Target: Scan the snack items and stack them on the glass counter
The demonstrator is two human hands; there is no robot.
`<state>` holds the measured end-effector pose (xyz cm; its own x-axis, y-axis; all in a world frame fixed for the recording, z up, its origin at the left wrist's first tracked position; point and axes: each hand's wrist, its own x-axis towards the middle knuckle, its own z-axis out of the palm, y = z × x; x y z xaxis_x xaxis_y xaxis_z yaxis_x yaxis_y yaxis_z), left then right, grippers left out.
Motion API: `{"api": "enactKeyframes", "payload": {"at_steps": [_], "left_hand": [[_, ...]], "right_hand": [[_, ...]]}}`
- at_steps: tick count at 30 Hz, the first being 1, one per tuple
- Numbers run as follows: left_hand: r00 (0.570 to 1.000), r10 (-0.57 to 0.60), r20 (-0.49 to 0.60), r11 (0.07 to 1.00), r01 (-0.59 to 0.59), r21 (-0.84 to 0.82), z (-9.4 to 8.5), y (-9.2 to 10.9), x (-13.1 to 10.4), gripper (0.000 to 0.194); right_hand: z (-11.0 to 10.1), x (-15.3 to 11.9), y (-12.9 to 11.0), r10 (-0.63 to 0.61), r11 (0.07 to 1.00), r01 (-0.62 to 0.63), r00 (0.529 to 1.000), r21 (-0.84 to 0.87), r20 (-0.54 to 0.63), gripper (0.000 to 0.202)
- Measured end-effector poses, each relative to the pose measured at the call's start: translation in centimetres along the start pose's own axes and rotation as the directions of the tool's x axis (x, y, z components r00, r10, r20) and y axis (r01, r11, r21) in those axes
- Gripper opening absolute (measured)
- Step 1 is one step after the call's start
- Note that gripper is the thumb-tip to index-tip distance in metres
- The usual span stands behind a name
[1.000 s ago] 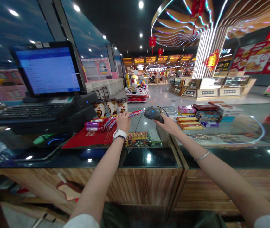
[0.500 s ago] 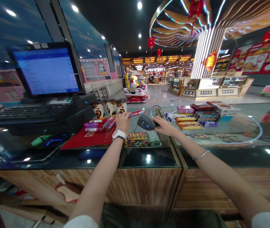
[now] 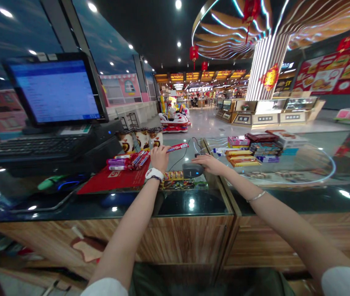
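Observation:
My left hand (image 3: 159,158), with a white watch at the wrist, is closed around one end of a candy stick in a red wrapper (image 3: 178,147), which points right above the counter. To its right, my right hand (image 3: 209,163) grips a dark barcode scanner (image 3: 192,169) by the handle. The scanner's head is low over the glass, with a small blue light on it. Left of my left hand, several wrapped candy bars (image 3: 128,161) lie by a red sheet (image 3: 113,181). Small colourful packets (image 3: 178,185) show below the scanner.
A monitor (image 3: 56,92) and keyboard (image 3: 33,150) stand on the left. Several patterned cups (image 3: 142,139) are behind the candy bars. Stacked snack boxes (image 3: 264,146) and yellow-wrapped bars (image 3: 241,158) lie on the right. A thin cable (image 3: 179,158) runs across the glass.
The barcode scanner has been lowered and turned, its head now nearer the glass and away from the candy stick. My left hand holds the candy stick in nearly the same spot.

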<state>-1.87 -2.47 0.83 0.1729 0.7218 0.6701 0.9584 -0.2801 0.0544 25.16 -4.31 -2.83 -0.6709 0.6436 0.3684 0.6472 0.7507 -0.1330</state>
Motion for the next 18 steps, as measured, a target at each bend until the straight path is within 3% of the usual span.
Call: {"api": "enactKeyframes", "payload": {"at_steps": [8,11,14,18], "left_hand": [[0.999,0.031,-0.018,0.999,-0.032,-0.006,0.2,-0.1,0.0,0.029],[0.999,0.044,-0.022,0.999,-0.044,-0.022,0.1,0.0,0.0,0.029],[0.996,0.08,-0.035,0.995,-0.082,-0.05,-0.5,0.6,0.0,0.028],[0.981,0.177,-0.078,0.978,-0.184,-0.102,-1.6,2.2,-0.2,0.028]], "right_hand": [[1.5,0.7,1.3,-0.06,0.991,0.069,0.996,0.117,-0.072,0.072],[1.4,0.8,1.2,-0.008,0.989,0.029,0.989,0.143,-0.145,0.072],[0.6,0.8,0.7,0.078,0.991,-0.039,0.948,0.131,-0.308,0.068],[-0.7,0.6,-0.4,0.107,0.994,-0.104,0.854,0.034,-0.51,0.056]]}}
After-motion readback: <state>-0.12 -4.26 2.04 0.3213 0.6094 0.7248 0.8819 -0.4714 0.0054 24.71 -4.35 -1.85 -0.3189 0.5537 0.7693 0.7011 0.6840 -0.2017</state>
